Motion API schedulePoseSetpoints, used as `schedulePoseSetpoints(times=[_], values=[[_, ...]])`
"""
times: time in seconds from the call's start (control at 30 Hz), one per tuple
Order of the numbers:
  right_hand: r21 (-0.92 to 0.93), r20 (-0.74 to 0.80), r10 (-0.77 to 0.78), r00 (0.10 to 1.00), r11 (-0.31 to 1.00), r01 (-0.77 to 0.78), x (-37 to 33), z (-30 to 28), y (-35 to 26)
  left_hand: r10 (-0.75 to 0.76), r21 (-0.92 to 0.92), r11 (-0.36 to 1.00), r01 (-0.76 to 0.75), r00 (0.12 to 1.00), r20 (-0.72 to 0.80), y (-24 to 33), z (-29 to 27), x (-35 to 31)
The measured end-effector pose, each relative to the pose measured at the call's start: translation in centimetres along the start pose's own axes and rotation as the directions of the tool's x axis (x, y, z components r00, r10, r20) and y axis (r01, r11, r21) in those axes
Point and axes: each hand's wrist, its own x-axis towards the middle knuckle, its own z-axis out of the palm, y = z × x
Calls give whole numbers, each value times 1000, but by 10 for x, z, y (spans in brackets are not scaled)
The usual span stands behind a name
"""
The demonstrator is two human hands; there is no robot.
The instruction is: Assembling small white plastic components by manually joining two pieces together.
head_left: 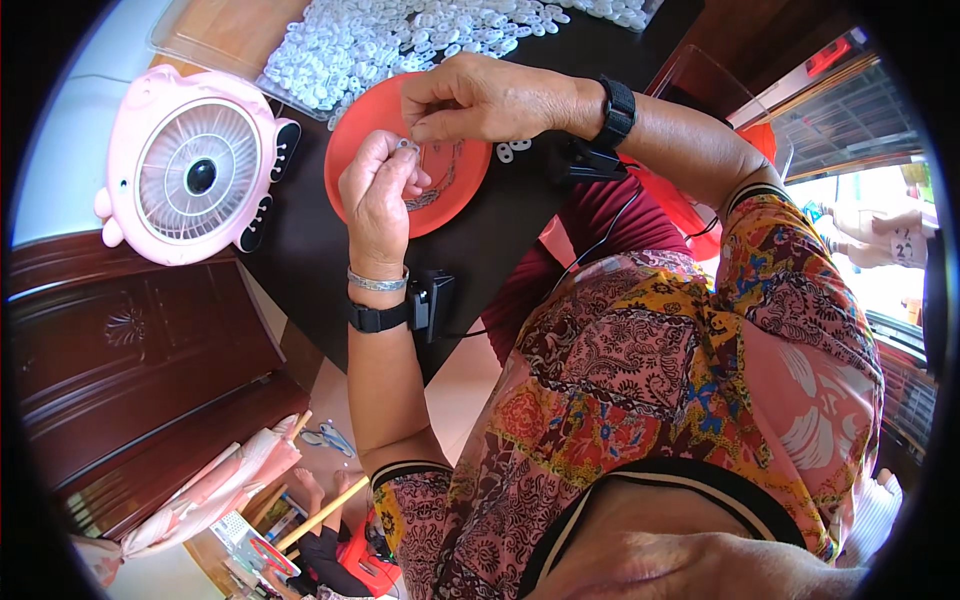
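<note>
My left hand (pixel 376 196) is closed in a pinch over a red plastic dish (pixel 343 120), holding a small white oval plastic piece with holes (pixel 406 146) between thumb and fingertips. Just above it, my right hand (pixel 485 98) has its thumb and fingers pressed together. Whatever sits in that right pinch is too small or hidden to make out. Small metal-coloured parts (pixel 436 192) lie in the dish below, partly covered by my left fingers. A large heap of similar white oval pieces (pixel 340 50) spreads behind the dish.
A pink animal-shaped fan (pixel 200 175) stands to the left on the dark table (pixel 300 240). A few loose white pieces (pixel 512 150) lie right of the dish. Black wrist devices (pixel 430 305) with cables hang by both wrists. Another person's legs (pixel 320 510) show at lower left.
</note>
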Motion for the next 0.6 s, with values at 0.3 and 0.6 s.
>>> schedulePoseSetpoints(times=[0.3, 0.6], values=[[-87, -40, -38, 998, 996, 35, 4, 4, 0, 27, 6, 1000, -27, 997, -67, -3, 4, 1], [133, -6, 43, 999, 990, -41, 7, 7, 1, 71, 9, 997, -71, 995, -68, 1, 0, 1]])
